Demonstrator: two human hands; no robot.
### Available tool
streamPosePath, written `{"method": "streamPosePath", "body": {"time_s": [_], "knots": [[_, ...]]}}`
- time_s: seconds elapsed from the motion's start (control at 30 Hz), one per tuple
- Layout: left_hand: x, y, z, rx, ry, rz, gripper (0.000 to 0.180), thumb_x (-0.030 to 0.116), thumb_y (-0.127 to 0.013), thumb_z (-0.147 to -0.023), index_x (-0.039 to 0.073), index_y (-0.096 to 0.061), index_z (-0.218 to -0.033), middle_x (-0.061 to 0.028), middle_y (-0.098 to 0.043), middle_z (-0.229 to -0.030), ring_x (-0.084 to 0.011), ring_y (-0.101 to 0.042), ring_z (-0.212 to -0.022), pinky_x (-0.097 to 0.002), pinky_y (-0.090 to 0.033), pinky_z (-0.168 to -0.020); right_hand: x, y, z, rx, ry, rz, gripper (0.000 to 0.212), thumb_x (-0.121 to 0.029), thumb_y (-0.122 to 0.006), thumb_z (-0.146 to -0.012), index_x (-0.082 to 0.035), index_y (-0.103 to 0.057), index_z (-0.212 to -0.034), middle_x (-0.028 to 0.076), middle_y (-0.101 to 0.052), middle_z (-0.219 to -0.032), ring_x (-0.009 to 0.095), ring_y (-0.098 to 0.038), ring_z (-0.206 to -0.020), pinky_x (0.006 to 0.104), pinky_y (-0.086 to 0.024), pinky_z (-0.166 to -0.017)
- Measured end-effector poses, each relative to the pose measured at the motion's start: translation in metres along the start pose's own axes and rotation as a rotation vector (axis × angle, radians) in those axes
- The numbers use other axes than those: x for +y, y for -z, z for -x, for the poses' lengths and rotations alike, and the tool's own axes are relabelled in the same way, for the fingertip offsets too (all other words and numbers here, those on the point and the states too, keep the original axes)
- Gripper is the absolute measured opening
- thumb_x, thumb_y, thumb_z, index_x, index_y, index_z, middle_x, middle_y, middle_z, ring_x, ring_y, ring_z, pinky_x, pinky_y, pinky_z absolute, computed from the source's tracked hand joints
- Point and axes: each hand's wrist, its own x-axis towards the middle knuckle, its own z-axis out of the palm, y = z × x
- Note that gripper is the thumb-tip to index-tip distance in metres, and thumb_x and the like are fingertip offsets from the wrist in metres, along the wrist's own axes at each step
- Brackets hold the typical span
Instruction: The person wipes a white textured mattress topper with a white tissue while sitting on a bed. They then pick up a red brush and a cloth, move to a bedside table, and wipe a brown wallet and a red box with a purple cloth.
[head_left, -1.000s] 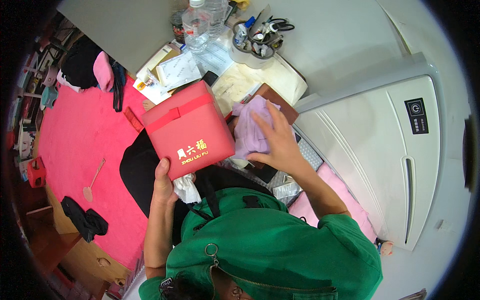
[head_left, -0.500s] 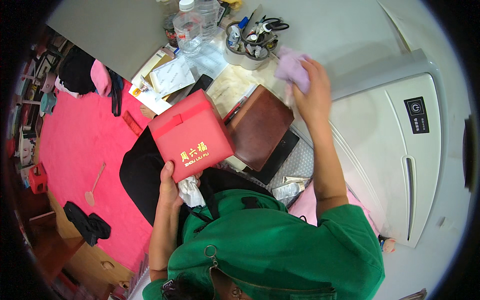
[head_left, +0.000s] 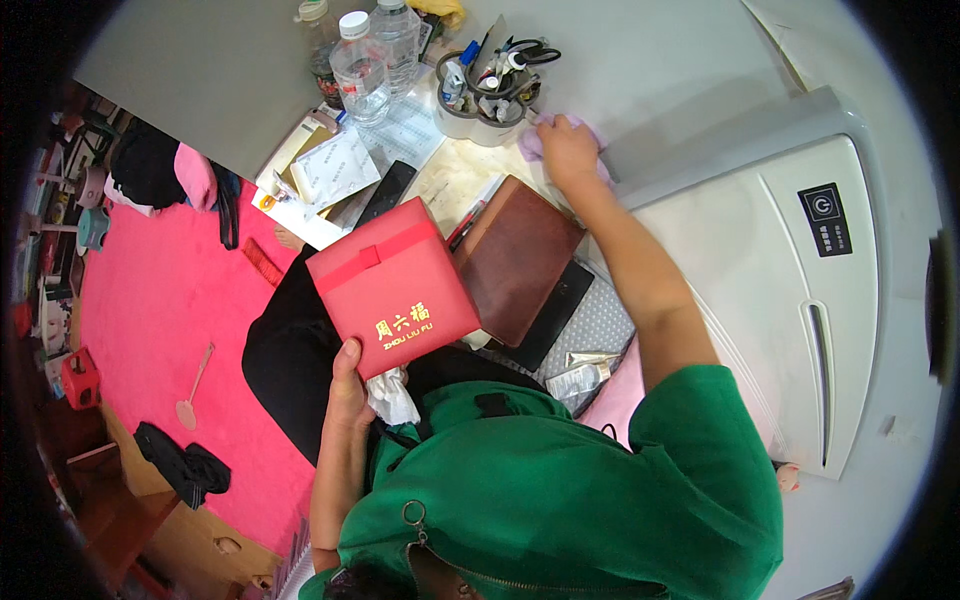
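Observation:
A red gift box (head_left: 395,285) with a ribbon band and gold lettering is held by its near corner in my left hand (head_left: 348,390), thumb on top. Crumpled white tissue (head_left: 393,398) shows beneath the box, by the same hand. My right hand (head_left: 568,150) presses a lilac cloth (head_left: 532,145) against the tabletop, right of the pen holder (head_left: 470,120). Between my arms lies a brown leather notebook (head_left: 520,260), overlapping a black flat item (head_left: 555,315).
Clear plastic bottles (head_left: 360,75) stand at the back, left of the pen holder with scissors. Papers (head_left: 338,175) and a black phone (head_left: 388,192) lie beyond the box. Tubes (head_left: 578,380) rest near my body. A white appliance panel (head_left: 770,280) borders the right side.
My right hand has come down and left with the lilac cloth, from above the table onto its surface. The red box has shifted slightly right and nearer.

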Motion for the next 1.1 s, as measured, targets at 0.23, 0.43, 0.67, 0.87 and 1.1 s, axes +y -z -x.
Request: {"method": "streamPosePath", "body": {"time_s": [0.23, 0.43, 0.67, 0.87, 1.1], "knots": [[0.005, 0.011, 0.007, -0.009, -0.027, -0.014, 0.085, 0.074, -0.063, -0.08, 0.0, -0.057, -0.123, -0.0173, -0.069, -0.091, -0.0252, -0.067, -0.07, -0.0352, -0.055, -0.055, 0.016, 0.048, -0.008, -0.588, 0.009, 0.496, 0.029, -0.022, -0.064, -0.089, -0.019, -0.075, -0.116, 0.01, -0.068, -0.126, 0.039, -0.065, -0.114, 0.0581, -0.053, -0.088], [0.006, 0.013, 0.007, -0.007, -0.044, 0.053, 0.084, 0.074, -0.061, -0.082, 0.002, -0.056, -0.125, -0.0161, -0.068, -0.095, -0.0262, -0.068, -0.071, -0.0357, -0.054, -0.053, 0.003, 0.027, 0.016, -0.037, 0.335, -0.229, 0.028, -0.019, -0.073, -0.081, -0.016, -0.074, -0.109, 0.009, -0.067, -0.119, 0.038, -0.063, -0.107, 0.0484, -0.054, -0.088], [0.006, 0.002, 0.006, -0.029, -0.017, 0.129, 0.08, 0.071, -0.061, -0.084, 0.004, -0.056, -0.127, -0.0135, -0.067, -0.094, -0.0249, -0.066, -0.071, -0.0348, -0.054, -0.051, 0.06, 0.017, -0.024, -0.389, 0.15, 0.316, 0.029, -0.011, -0.07, -0.08, -0.014, -0.073, -0.109, 0.01, -0.067, -0.119, 0.036, -0.064, -0.109, 0.0427, -0.052, -0.094], [0.009, 0.003, 0.015, 0.02, -0.187, -0.045, 0.072, 0.061, -0.067, -0.085, 0.002, -0.058, -0.125, -0.0099, -0.07, -0.096, -0.0184, -0.067, -0.076, -0.0311, -0.055, -0.064, -0.014, 0.163, 0.058, -0.045, 0.371, -0.784, 0.042, 0.001, -0.073, -0.071, -0.004, -0.067, -0.112, 0.013, -0.064, -0.125, 0.034, -0.062, -0.118, 0.0413, -0.049, -0.101], [0.021, -0.025, 0.011, 0.033, -0.293, -0.019, 0.083, 0.042, -0.074, -0.086, -0.004, -0.038, -0.146, -0.0148, -0.053, -0.138, -0.0212, -0.054, -0.126, -0.0361, -0.042, -0.108, -0.164, 0.218, 0.109, 0.368, 0.719, -0.797, 0.036, -0.008, -0.073, -0.073, -0.009, -0.07, -0.109, 0.011, -0.063, -0.123, 0.035, -0.059, -0.113, 0.0463, -0.046, -0.098]]}}
